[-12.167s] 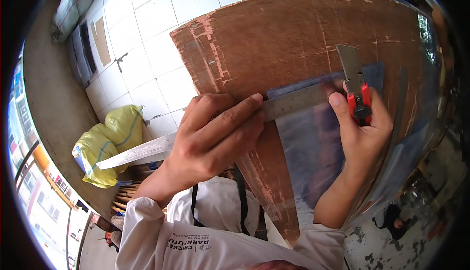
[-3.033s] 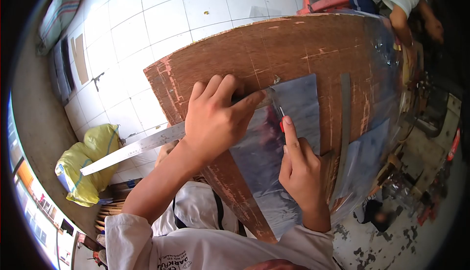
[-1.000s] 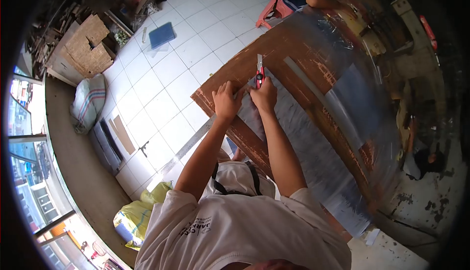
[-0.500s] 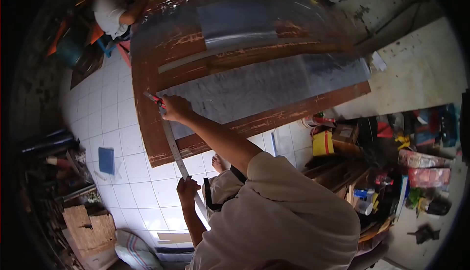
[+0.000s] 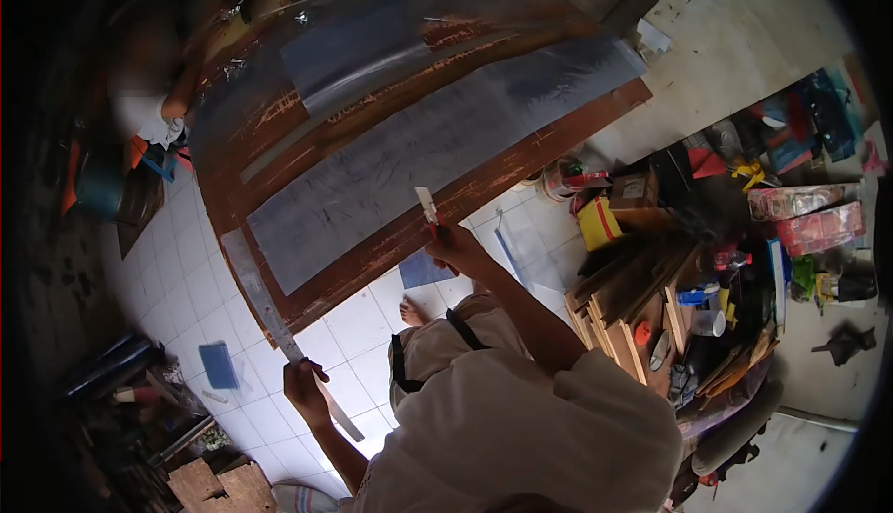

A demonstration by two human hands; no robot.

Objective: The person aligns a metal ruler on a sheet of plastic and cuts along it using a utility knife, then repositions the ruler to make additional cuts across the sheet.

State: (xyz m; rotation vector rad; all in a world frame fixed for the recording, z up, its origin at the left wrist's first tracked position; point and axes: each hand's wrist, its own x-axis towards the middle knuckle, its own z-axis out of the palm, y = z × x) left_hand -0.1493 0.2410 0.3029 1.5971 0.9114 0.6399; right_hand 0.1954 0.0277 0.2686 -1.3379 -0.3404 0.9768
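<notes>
Head view: white tiled floor, seen in front of the person and off to the left.
Desk: brown scuffed board, slanting across the upper middle.
Grey sheet: spread flat lengthwise on the desk, bare board along its near edge.
Flat strip: on the desk beyond the sheet, roughly parallel to it.
Metal ruler: upper part over the desk's left end, lower end out over the floor; contact with the board cannot be told.
Left grip: clenched around the ruler's lower half.
Right grip: wrapped around the knife's handle, near the desk's front edge.
Cutter knife: red, pale blade pointing away from the person, near the sheet.
</notes>
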